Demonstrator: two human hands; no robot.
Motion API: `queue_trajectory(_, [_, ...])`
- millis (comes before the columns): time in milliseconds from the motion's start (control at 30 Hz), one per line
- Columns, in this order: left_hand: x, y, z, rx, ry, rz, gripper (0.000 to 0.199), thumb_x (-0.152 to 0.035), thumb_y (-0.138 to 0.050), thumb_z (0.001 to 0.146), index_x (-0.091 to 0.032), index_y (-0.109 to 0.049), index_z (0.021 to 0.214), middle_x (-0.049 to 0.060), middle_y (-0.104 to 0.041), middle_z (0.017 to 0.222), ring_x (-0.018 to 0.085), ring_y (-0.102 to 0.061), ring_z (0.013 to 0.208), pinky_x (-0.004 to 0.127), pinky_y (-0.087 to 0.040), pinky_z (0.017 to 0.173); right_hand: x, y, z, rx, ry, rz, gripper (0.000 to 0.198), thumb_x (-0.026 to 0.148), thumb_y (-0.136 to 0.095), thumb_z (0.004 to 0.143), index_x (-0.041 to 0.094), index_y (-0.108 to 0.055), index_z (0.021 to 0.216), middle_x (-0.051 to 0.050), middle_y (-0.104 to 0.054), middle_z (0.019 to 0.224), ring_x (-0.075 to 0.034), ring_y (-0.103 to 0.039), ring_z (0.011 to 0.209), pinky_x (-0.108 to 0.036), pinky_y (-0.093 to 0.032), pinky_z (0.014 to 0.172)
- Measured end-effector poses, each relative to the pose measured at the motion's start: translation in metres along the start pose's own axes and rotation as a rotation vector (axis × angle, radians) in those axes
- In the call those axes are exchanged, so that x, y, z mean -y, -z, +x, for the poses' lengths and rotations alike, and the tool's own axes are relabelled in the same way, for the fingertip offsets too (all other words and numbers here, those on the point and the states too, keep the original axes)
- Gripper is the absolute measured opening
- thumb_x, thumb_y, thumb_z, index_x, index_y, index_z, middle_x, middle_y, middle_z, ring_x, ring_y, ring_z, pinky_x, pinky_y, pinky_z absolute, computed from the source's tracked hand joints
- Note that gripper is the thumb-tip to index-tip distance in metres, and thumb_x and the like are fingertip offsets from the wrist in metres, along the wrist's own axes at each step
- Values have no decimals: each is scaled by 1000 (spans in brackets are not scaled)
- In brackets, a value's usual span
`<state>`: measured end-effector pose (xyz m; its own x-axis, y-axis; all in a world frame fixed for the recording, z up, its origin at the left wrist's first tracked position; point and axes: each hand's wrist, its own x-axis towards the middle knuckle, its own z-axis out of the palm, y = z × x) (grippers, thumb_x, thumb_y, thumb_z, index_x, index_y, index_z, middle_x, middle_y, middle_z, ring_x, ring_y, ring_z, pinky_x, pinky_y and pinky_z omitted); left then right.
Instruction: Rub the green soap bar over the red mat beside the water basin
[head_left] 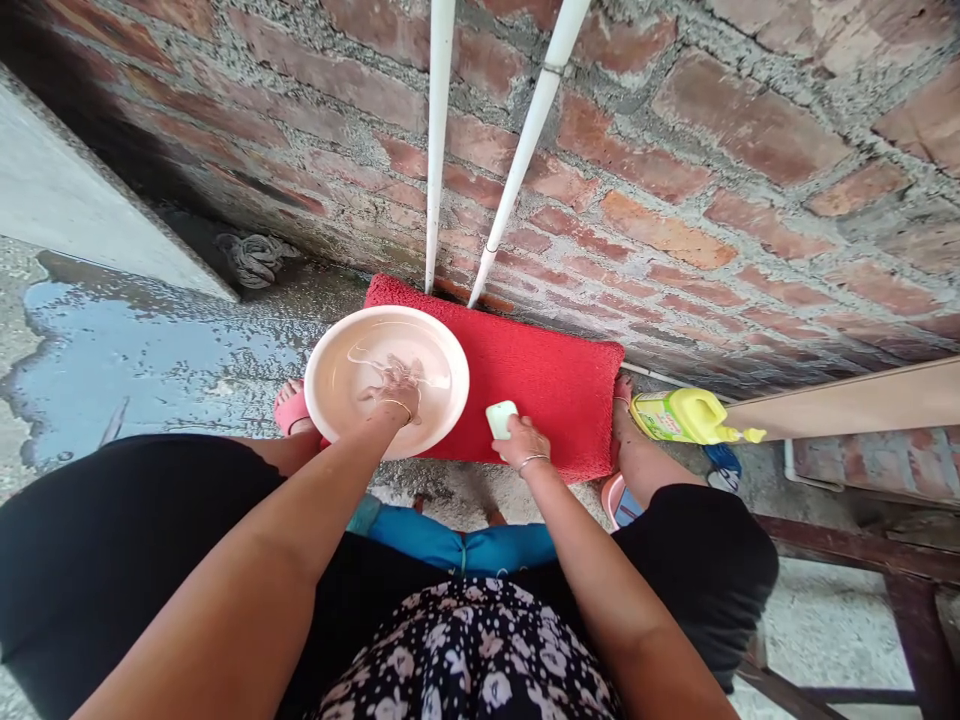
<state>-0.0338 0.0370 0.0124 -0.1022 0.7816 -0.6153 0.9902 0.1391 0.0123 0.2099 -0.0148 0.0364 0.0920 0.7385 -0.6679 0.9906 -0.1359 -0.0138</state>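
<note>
My left hand (394, 385) is dipped in the water of a pale pink basin (313, 385), its fingers spread under the surface. Nothing shows in that hand. A light green bar of soap (499, 417) is in the grip of my right hand (523, 443), just over the red mat (559, 390). The basin rests on the left part of the same mat. Part of the soap is covered by my fingers.
Behind the mat rises a brick wall (637, 150) with two white pipes (517, 150). A yellow detergent bottle (679, 413) stands at the right. Left are wet floor (165, 340), a coiled rope or cloth (253, 260) and a slab (97, 190).
</note>
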Motion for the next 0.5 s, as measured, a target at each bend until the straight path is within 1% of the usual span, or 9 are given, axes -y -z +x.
queue_trajectory(67, [0,0,0,12,14,12,126,-32,-83,55,-29,-2,152,22,7,156,55,4,136,72,-38,85,-44,3,-2,-8,-157,42,51,50,-57,75,23,-50,118,-9,-53,116,-24,-59,102,-34,-43,78])
queue_trajectory(133, [1,-2,1,15,3,27,125,-33,-83,56,-28,-2,152,23,5,156,55,2,136,72,-39,84,-88,6,-6,-2,-335,76,52,51,-53,78,20,-49,120,-13,-54,117,-27,-59,104,-35,-43,79])
queue_trajectory(200, [2,-3,2,-7,-24,37,123,-35,-81,60,-27,-1,152,24,3,156,55,-1,136,72,-40,82,-117,9,-10,18,-471,79,54,50,-51,79,18,-49,121,-15,-54,117,-29,-58,107,-37,-43,80])
queue_trajectory(233, [3,-4,2,-9,-29,42,122,-36,-81,60,-27,0,152,24,3,156,55,-2,136,72,-40,81,-122,10,-11,22,-498,73,54,51,-51,79,17,-49,121,-16,-53,118,-29,-58,107,-37,-43,80])
queue_trajectory(267, [3,-5,3,-6,-24,49,123,-37,-81,60,-27,1,152,24,4,156,54,-2,137,72,-41,80,-121,11,-11,15,-494,65,54,51,-51,79,18,-49,121,-16,-53,118,-29,-58,106,-37,-43,80])
queue_trajectory(333, [2,-5,4,13,-3,66,125,-39,-81,59,-28,3,151,23,5,156,54,-1,137,72,-41,79,-101,10,-10,-24,-403,55,53,52,-51,78,20,-49,119,-13,-53,117,-27,-59,103,-36,-43,78])
queue_trajectory(400, [0,-4,5,39,22,84,127,-40,-81,58,-29,6,151,23,5,156,54,0,137,72,-42,78,-63,7,-6,-60,-250,47,50,53,-53,77,23,-50,117,-9,-53,114,-24,-60,99,-34,-43,77])
queue_trajectory(500, [-2,-3,5,46,31,107,128,-40,-81,57,-30,6,151,24,8,156,54,-1,137,71,-43,77,1,0,0,-60,-25,13,48,51,-58,74,26,-52,114,-6,-53,113,-22,-59,98,-32,-42,78])
